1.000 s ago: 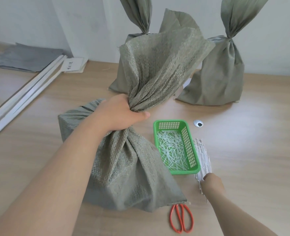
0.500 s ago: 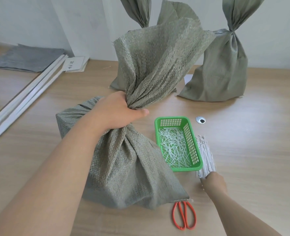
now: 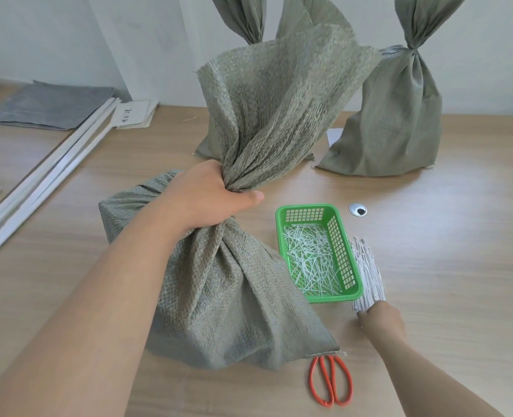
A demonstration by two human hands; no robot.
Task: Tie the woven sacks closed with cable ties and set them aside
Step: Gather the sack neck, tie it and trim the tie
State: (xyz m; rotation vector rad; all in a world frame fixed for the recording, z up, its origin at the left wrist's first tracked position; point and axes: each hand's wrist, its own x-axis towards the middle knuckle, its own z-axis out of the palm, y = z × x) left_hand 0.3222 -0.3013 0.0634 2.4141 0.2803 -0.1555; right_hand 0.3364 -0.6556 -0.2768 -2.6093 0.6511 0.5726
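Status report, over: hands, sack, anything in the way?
Left hand grips gathered neck of sack, untied. Right hand at near end of cable ties, grip hidden. Green basket and scissors beside sack; neck unobstructed.

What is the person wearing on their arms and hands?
Nothing visible. The left hand and right hand are ungloved, with no rings showing, and the left forearm and right forearm are bare to the frame edge: no sleeve, watch or band in view.

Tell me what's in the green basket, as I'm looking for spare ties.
Thin white strips lie loosely piled in the basket, looking like tie pieces. Anything under the pile is hidden.
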